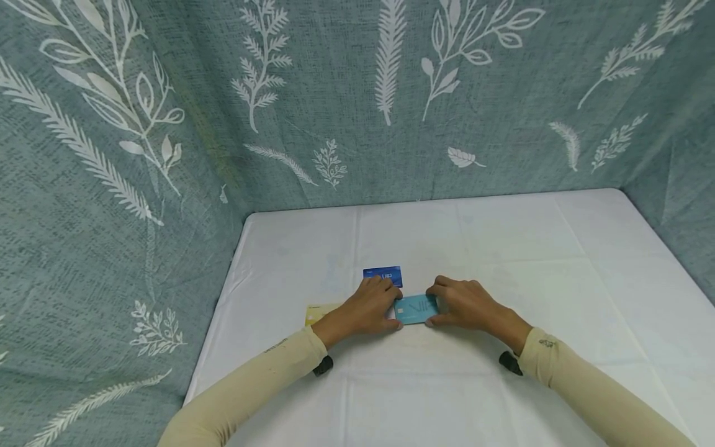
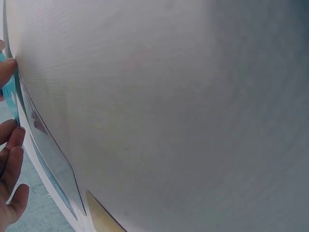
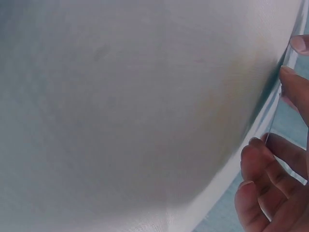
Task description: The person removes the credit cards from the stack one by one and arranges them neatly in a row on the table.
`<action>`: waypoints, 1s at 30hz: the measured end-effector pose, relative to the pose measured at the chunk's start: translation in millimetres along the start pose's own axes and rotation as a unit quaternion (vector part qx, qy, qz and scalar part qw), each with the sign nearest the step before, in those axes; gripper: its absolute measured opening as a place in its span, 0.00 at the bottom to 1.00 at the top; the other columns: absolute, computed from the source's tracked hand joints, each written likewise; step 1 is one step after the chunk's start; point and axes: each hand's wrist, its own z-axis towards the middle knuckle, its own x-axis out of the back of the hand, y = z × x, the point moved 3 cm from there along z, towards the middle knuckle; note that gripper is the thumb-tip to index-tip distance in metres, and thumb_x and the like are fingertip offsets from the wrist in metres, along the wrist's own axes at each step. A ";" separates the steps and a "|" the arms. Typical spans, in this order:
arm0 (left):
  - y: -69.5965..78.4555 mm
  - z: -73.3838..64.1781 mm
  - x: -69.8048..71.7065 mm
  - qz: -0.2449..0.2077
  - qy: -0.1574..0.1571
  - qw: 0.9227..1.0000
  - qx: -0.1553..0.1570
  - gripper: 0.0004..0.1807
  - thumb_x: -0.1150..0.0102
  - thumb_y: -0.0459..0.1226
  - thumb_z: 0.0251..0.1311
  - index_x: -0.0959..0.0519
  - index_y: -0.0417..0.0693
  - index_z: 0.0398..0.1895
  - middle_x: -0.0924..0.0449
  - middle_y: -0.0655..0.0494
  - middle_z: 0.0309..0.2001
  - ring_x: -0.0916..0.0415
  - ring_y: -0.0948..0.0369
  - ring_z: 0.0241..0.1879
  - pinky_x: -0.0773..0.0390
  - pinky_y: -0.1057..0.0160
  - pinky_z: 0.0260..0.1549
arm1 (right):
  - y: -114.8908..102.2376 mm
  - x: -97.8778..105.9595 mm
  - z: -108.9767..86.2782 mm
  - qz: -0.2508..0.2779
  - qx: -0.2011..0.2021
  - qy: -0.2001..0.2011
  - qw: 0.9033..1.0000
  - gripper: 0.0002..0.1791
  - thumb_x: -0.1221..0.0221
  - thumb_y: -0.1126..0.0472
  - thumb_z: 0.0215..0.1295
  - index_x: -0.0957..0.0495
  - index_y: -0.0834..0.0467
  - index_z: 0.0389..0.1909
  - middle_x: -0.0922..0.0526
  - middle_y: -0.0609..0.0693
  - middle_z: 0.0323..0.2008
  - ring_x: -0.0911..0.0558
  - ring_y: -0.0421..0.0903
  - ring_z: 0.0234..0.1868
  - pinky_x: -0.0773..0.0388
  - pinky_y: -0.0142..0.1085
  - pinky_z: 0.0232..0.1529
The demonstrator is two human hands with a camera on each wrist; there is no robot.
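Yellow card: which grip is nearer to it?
Left. The left grip is close by, to the right of the yellow card; the right grip is farther right, at the right end of the light blue card.

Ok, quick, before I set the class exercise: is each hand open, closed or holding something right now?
Left hand: closed, holding the left end of a thin teal-blue rectangular card.
Right hand: closed, holding the same card's right end.

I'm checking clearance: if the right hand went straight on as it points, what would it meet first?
The right hand would first meet the teal card at its fingertips; beyond, the left hand looks next, though depth is hard to judge.
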 end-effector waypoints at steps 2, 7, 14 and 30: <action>-0.3 -0.1 -0.5 0.002 0.000 1.000 0.001 0.29 0.32 0.56 0.58 0.21 0.48 0.56 0.22 0.53 0.50 0.30 0.56 0.48 0.31 0.54 0.53 | -0.8 -0.1 -0.2 0.000 0.001 0.001 1.000 0.33 0.26 0.40 0.50 0.16 0.59 0.50 0.19 0.48 0.39 0.29 0.35 0.25 0.26 0.30 0.26; -1.1 -0.4 -2.1 0.004 0.000 1.000 0.003 0.29 0.32 0.56 0.57 0.21 0.49 0.56 0.21 0.53 0.50 0.30 0.57 0.47 0.32 0.55 0.52 | -1.5 -1.7 0.1 -0.004 0.001 0.003 1.000 0.33 0.26 0.40 0.50 0.16 0.58 0.50 0.19 0.48 0.39 0.29 0.35 0.25 0.26 0.30 0.26; -1.7 -0.5 -0.8 -0.011 -0.009 1.000 0.008 0.30 0.31 0.56 0.57 0.21 0.49 0.57 0.21 0.54 0.51 0.30 0.57 0.49 0.32 0.54 0.54 | -1.0 -4.6 0.8 -0.006 0.003 -0.002 1.000 0.34 0.27 0.38 0.50 0.16 0.58 0.51 0.19 0.47 0.39 0.30 0.35 0.25 0.28 0.29 0.25; -3.8 -1.1 -2.0 -0.023 -0.007 1.000 0.011 0.29 0.30 0.55 0.57 0.20 0.48 0.56 0.22 0.54 0.51 0.31 0.56 0.50 0.33 0.53 0.55 | -1.2 -5.3 2.2 -0.004 0.011 0.004 1.000 0.33 0.28 0.38 0.53 0.17 0.58 0.51 0.20 0.47 0.38 0.31 0.34 0.24 0.30 0.27 0.24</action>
